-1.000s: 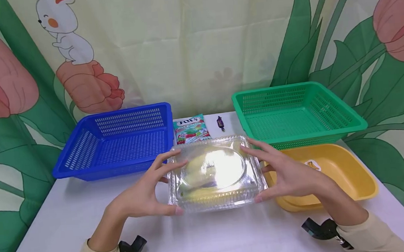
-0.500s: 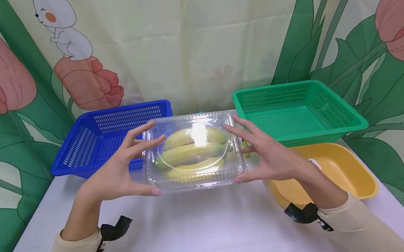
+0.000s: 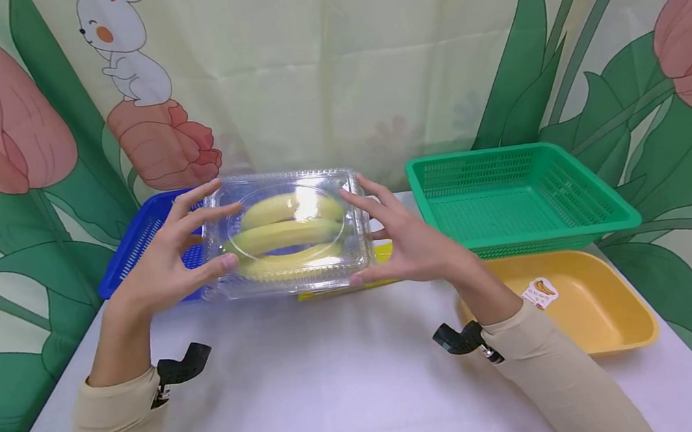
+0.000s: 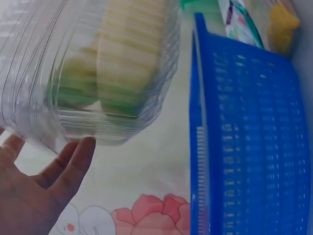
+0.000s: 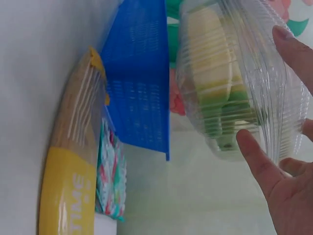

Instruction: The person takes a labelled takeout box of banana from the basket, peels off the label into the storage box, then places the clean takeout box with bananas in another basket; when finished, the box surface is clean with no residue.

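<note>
A clear plastic clamshell box (image 3: 351, 205) with yellow bananas (image 3: 286, 235) inside is held up off the table, in front of the blue basket (image 3: 138, 244). My left hand (image 3: 159, 270) grips its left end, thumb at the front edge and fingers over the lid. At the opposite end my right hand (image 3: 406, 241) holds it the same way. In the left wrist view, the left hand's fingertips (image 4: 87, 143) touch the box, and the bananas' ends look green. The right wrist view has the box raised beyond the basket's rim.
Behind the box lies a yellow-and-clear food package (image 5: 68, 181), beside a colourful candy bag (image 5: 110, 171). A green basket (image 3: 529, 234) stands at the back right, with a yellow tub (image 3: 613, 309) bearing a banana sticker (image 3: 540, 292) before it.
Both hands have carried the box up and to the left, so it now overlaps the blue basket. The candy bag and small purple sweet seen earlier are hidden in the head view.
</note>
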`<control>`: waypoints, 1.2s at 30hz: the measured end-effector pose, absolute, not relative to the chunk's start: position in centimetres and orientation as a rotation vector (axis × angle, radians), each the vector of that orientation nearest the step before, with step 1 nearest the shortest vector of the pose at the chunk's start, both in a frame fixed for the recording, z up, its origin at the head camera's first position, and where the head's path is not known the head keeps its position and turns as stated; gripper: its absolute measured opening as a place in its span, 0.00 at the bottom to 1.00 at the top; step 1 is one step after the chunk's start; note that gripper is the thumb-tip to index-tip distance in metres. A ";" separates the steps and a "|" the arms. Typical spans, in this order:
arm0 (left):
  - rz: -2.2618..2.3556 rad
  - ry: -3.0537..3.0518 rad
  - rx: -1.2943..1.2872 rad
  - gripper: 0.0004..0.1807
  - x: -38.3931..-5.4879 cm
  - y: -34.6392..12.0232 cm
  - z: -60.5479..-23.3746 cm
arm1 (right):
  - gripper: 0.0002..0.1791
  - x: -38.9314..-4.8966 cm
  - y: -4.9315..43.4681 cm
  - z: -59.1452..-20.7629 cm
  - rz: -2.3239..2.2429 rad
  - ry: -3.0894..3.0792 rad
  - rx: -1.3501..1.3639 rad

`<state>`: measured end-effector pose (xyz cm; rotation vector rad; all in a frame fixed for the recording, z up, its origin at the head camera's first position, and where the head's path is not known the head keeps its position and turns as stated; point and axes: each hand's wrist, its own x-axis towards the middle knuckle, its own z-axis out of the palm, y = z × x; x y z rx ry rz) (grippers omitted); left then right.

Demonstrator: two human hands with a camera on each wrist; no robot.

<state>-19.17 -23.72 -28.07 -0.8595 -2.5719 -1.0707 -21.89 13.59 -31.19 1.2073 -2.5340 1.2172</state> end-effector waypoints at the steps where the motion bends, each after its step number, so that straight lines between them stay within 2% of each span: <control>1: -1.082 -2.568 -0.840 0.39 -19.4 -23.9 -28.2 | 0.64 -22.2 13.2 -31.2 1.228 -2.538 1.207; 9: -1.092 -2.554 -0.737 0.44 -21.0 -26.7 -28.5 | 0.62 -25.0 9.2 -31.1 1.322 -2.543 1.243; 17: -1.089 -2.626 -0.639 0.39 -22.2 -29.2 -27.7 | 0.58 -26.7 5.8 -32.1 1.442 -2.489 1.258; 23: -1.068 -2.687 -0.566 0.39 -23.3 -30.5 -27.6 | 0.57 -27.8 3.9 -32.4 1.443 -2.497 1.226; 36: -1.097 -2.808 -0.508 0.38 -26.1 -31.3 -30.1 | 0.58 -29.6 2.5 -34.2 1.302 -2.733 1.169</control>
